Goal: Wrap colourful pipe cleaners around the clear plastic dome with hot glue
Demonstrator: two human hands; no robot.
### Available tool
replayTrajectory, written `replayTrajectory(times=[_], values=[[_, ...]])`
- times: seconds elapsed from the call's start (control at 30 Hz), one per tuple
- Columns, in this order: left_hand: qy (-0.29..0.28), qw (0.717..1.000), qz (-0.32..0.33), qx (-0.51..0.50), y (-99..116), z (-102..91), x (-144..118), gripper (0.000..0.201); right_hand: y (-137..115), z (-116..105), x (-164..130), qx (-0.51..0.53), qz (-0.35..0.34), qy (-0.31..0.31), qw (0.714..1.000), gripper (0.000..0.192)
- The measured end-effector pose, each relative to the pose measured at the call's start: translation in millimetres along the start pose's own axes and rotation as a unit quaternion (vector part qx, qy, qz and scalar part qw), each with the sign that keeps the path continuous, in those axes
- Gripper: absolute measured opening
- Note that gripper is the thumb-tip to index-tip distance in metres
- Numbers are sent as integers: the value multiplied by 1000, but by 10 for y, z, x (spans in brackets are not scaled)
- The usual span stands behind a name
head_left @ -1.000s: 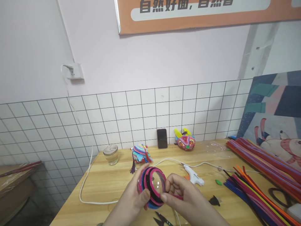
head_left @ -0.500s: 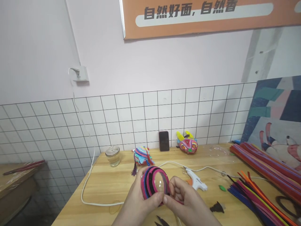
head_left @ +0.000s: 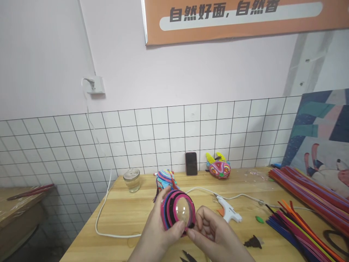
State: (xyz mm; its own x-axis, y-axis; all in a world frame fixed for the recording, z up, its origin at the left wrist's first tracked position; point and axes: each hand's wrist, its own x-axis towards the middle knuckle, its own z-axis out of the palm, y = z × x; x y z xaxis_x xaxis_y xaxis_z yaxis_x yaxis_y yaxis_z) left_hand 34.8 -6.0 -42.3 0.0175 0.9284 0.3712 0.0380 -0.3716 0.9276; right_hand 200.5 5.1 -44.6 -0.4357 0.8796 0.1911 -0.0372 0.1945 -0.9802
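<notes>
Two hands meet over the near side of the wooden counter (head_left: 120, 214), around a striped ball (head_left: 171, 209). The left hand (head_left: 163, 225) holds it, fingers spread behind its far left side and thumb laid across the near edge. Bands of pink, black and blue run around the ball, and a clear round patch shows on its right side. At its lower right edge is the right hand (head_left: 212, 231), fingers curled in and thumb close to the forefinger; I cannot tell what, if anything, is pinched between them.

Just beyond the ball sits a striped figure (head_left: 165, 178), partly hidden by the left hand. Farther left is a glass jar (head_left: 132, 181). A phone (head_left: 191, 163) leans upright against the tiled wall (head_left: 152, 142), with a colourful animal head (head_left: 219, 169) to its right, yellow ears up.

Right of the hands lies a white glue gun (head_left: 228, 211), near a small green piece (head_left: 260, 219). Fuzzy sticks (head_left: 294, 229) in many colours fan out at the near right, and a thicker bundle (head_left: 305, 196) lies beyond them. Dark blades (head_left: 188, 257) show at the near edge of view.
</notes>
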Motion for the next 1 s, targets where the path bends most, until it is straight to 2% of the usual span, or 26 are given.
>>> replayTrajectory(times=[0.13,0.23,0.33,0.47,0.57,0.67,0.9,1.0], values=[[16,1000,2,19,109,-32,19,81,-108,-47,-13,-7,18,2,1000,40],[3,1000,-9,30,175,-74,22,77,-134,-93,-15,-20,26,5,999,37],[-5,999,-21,23,191,-106,14,74,-157,-134,-23,-77,17,14,997,29],[2,999,-31,28,177,-123,12,70,-233,-159,-61,-214,-53,29,975,13],[8,999,-30,33,163,-126,21,66,-270,-140,-96,-266,-114,26,957,11],[12,999,-22,34,155,-118,32,67,-243,-104,-112,-276,-143,12,950,11],[33,998,-23,47,162,-92,40,73,-122,-82,-90,-259,-117,-1,959,17],[20,998,-8,57,149,-87,37,76,-112,-87,-95,-243,-110,11,964,14]])
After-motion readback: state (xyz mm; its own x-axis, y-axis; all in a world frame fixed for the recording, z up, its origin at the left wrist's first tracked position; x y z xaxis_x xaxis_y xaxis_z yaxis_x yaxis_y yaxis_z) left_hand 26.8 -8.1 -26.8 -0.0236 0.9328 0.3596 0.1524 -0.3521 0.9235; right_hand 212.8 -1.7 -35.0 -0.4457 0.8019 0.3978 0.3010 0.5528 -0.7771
